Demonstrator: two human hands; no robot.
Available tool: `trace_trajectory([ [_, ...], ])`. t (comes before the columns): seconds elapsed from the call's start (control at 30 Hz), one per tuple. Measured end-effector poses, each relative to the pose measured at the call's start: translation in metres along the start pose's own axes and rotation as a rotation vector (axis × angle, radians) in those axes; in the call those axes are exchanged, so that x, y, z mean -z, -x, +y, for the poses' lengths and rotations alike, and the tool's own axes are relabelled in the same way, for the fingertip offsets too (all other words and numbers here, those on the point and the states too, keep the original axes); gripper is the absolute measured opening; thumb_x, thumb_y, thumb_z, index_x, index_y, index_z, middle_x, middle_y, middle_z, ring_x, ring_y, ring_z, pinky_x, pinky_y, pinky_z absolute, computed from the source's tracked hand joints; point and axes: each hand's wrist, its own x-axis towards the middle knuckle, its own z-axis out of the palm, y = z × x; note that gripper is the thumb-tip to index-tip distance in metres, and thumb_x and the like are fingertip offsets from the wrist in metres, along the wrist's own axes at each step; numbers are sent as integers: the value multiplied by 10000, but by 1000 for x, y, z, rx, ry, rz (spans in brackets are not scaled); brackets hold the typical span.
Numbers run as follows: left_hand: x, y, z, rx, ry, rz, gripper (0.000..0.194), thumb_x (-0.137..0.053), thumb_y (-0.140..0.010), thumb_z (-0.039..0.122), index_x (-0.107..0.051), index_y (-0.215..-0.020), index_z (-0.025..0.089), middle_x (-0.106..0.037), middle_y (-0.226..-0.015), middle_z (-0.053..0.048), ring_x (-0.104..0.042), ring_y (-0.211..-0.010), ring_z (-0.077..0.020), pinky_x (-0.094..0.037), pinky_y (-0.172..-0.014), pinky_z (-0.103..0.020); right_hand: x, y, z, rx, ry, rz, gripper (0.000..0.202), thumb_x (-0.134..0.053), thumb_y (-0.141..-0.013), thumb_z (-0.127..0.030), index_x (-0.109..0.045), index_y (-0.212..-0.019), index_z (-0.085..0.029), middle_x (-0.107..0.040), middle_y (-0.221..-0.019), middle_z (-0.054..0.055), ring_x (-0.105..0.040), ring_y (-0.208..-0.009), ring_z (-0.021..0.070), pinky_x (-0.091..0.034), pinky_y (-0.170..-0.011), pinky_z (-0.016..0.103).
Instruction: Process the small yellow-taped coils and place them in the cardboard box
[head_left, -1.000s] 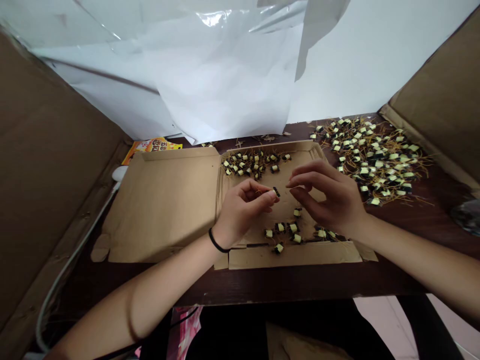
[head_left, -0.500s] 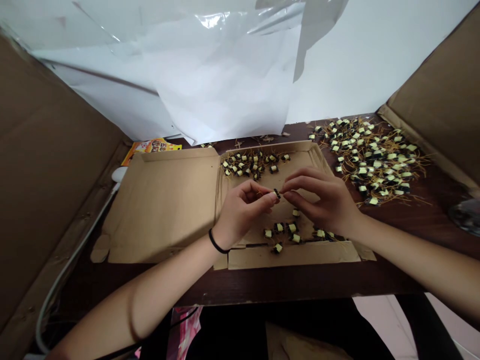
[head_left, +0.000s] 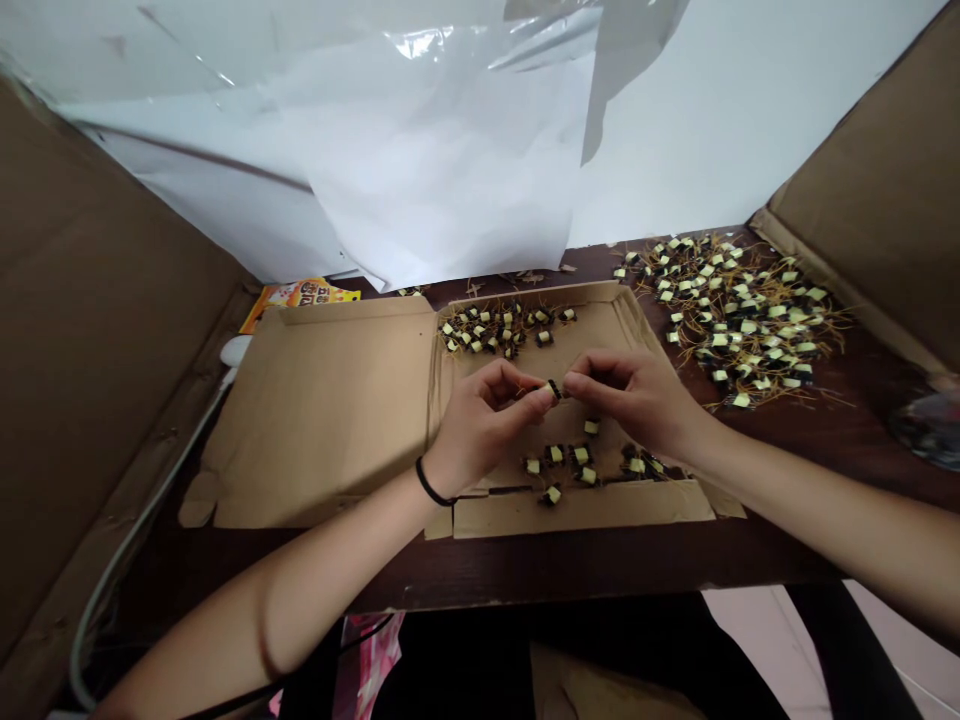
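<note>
From where I stand, the left hand [head_left: 480, 425] has a small black-and-yellow part [head_left: 553, 389] pinched between thumb and fingers, held up over the right half of an opened carton [head_left: 330, 400]. The right hand [head_left: 641, 395] meets it from the right, thumb and fingertips drawn together just beside the part; whether they grip a wire, I cannot tell. A black band [head_left: 433, 482] circles the left wrist. Similar parts lie in a far cluster [head_left: 507, 321] on the carton and a looser near cluster [head_left: 580, 455] below the hands. A big heap [head_left: 748, 327] with orange wires spreads over the dark table [head_left: 525, 575] at far right, and a bright packet [head_left: 307, 293] sits far left
</note>
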Motion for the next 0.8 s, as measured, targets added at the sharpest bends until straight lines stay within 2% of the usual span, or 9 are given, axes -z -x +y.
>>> trace_trajectory([
  [0.5, 1, -2, 0, 74, 148, -8, 282, -800, -645, 277, -577, -745, 137, -654, -684, 7, -607, -633, -86, -467, -625, -220, -1, -2, -1, 58, 132, -7, 281, -537, -791, -392, -537, -611, -176, -453, -539, -33, -377, -518, 87, -274, -494, 239],
  [0.8, 0, -2, -1, 56, 136, 30, 301, -812, -639, 298, -583, -745, 134, -653, -686, 5, -574, -608, -73, -440, -605, -210, -1, -2, 0, 54, 161, 41, 310, -526, -784, -423, -534, -594, -179, -394, -513, -49, -338, -503, 86, -280, -510, 248],
])
